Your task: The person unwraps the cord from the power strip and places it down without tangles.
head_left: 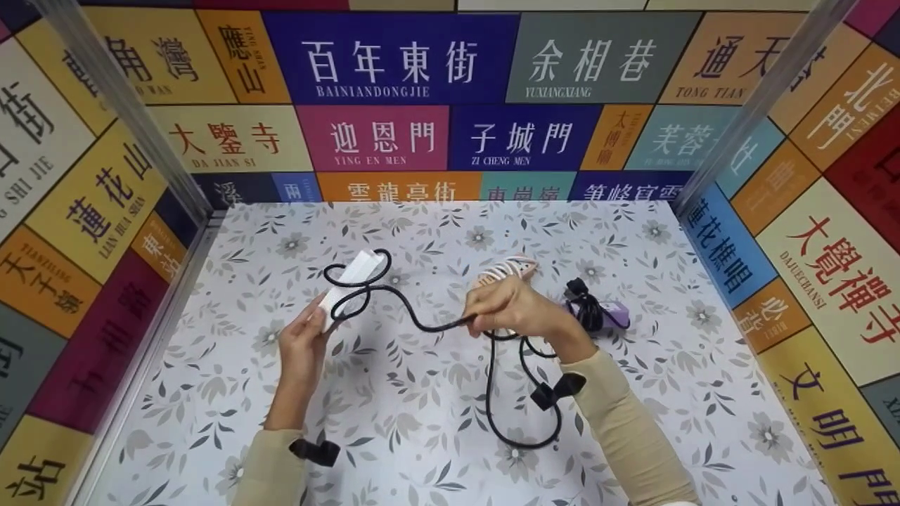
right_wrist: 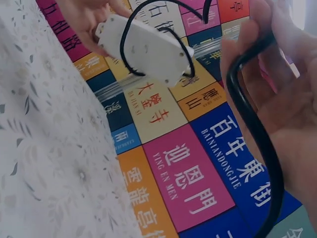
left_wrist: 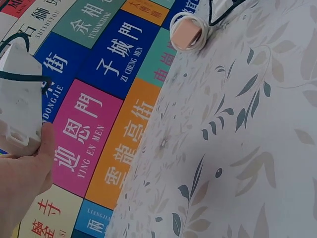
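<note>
My left hand [head_left: 304, 344] holds a white power strip [head_left: 356, 270] by its near end, tilted with the far end up to the right. The black cord [head_left: 415, 320] of the strip curls in loops over its body, then runs across to my right hand [head_left: 517, 307], whose thumb and fingers pinch it. Below that hand the rest of the cord hangs down in a long loop. In the right wrist view the flat underside of the power strip [right_wrist: 153, 52] faces me, with the cord [right_wrist: 255, 119] passing through my right hand's curled fingers.
Behind my right hand lies a coiled white cable with a pinkish charger [left_wrist: 185, 33]. To its right sits a purple item [head_left: 616, 314] with a bundled black cord [head_left: 585, 309]. Printed panels [head_left: 373, 137] wall in the back and sides of the flower-patterned table [head_left: 394, 436].
</note>
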A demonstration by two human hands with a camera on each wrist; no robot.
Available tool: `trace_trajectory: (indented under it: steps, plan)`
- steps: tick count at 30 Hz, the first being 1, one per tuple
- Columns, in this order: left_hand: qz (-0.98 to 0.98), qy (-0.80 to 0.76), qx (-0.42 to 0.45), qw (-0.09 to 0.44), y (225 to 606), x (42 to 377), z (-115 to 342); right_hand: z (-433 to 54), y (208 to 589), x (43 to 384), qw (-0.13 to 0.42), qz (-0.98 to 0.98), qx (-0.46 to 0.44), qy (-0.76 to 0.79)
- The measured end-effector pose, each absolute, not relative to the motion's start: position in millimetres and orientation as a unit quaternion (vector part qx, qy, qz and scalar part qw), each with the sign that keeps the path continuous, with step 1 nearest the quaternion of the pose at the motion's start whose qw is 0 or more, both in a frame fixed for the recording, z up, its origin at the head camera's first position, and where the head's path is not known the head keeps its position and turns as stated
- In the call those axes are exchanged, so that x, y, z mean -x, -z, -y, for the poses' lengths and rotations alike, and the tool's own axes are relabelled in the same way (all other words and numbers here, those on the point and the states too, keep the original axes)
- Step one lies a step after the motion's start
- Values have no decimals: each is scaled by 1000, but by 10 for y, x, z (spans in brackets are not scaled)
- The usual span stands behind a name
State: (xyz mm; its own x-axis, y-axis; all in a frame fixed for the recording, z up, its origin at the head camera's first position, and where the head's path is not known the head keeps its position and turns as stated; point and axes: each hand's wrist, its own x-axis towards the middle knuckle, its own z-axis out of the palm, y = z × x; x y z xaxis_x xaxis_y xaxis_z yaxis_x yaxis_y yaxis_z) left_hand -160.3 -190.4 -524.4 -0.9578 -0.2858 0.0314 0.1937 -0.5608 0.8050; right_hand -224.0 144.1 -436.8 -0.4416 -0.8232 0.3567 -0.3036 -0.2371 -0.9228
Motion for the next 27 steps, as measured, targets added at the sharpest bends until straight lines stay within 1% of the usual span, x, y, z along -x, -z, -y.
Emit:
trace_trajectory:
  steps: [6,9,12,15,18,22,27]
  plan:
    - [426,888,-69,158,5210,1607,1915,-1497,4610,2206,285,-614,502,539]
    - [420,890,-70,163,5199,1601,1935,-1489,4746,2169,309,-637,513,485]
    - [430,885,-69,163,5192,1592,1961,-1479,4892,2128,343,-661,501,440]
    - [443,879,-69,163,5185,1582,1994,-1467,5059,2097,361,-690,480,404]
    - [441,880,-63,166,5183,1572,2025,-1457,5220,2065,361,-726,453,371]
    - [421,888,-49,177,5193,1559,2040,-1468,5398,2023,341,-768,431,329]
    - [402,898,-32,179,5200,1557,2045,-1493,5571,1958,321,-803,383,326]
